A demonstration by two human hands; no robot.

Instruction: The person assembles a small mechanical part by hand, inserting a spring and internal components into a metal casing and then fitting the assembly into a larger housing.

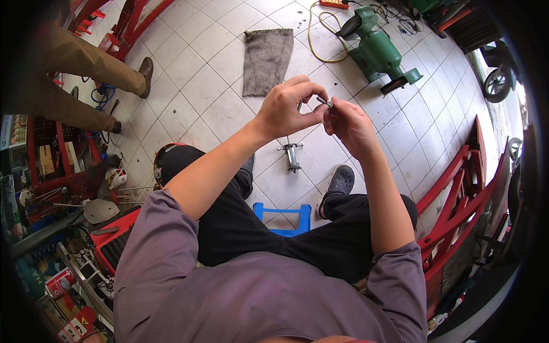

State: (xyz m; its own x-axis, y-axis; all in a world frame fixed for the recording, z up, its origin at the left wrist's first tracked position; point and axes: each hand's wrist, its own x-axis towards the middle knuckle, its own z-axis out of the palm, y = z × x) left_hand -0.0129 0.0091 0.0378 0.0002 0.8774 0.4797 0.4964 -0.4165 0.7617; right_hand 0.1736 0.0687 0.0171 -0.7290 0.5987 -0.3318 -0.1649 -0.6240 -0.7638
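Note:
Up in the middle, my left hand has its fingers curled, with a thin metal rod in them. My right hand, just to its right, pinches a small metal bolt-like piece with a rounded end; the two hands nearly meet there. Below them is a silver cylindrical part with end flanges; a thin rod rises from it toward my left hand, and I cannot tell whether the two rods are one. A ribbed grey mat lies on the tiled floor beyond.
Another person's legs stand at upper left. A green machine and yellow cable sit at upper right. A blue plastic stool is between my legs. Red metal frames line the right; tools and red boxes crowd the left.

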